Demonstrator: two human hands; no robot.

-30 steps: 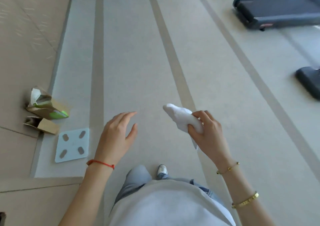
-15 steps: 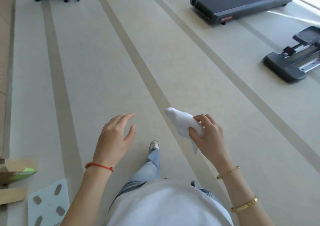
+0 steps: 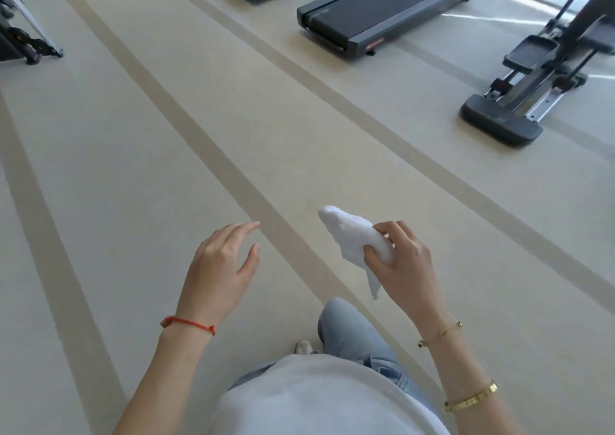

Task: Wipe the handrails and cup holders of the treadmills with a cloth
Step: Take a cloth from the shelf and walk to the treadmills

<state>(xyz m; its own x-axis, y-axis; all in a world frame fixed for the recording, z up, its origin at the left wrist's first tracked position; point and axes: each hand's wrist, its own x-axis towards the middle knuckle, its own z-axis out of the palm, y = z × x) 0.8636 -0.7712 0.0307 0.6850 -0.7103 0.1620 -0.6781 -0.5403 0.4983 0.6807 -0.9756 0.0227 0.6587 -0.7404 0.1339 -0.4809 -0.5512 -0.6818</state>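
Ahead, left hand [image 3: 221, 265] fingers spread loosely, palm down, right hand [image 3: 404, 261] raised, pinching white cloth [image 3: 352, 235]

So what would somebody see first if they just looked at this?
Probably the white cloth, bunched up in the right hand in the middle, with the left hand open and empty beside it. Next come the dark treadmill on the floor at the top and a stepping machine at the right.

We are viewing from one head-worn camera, looking forward and down, close over the hands, the floor [image 3: 139, 155] beyond.
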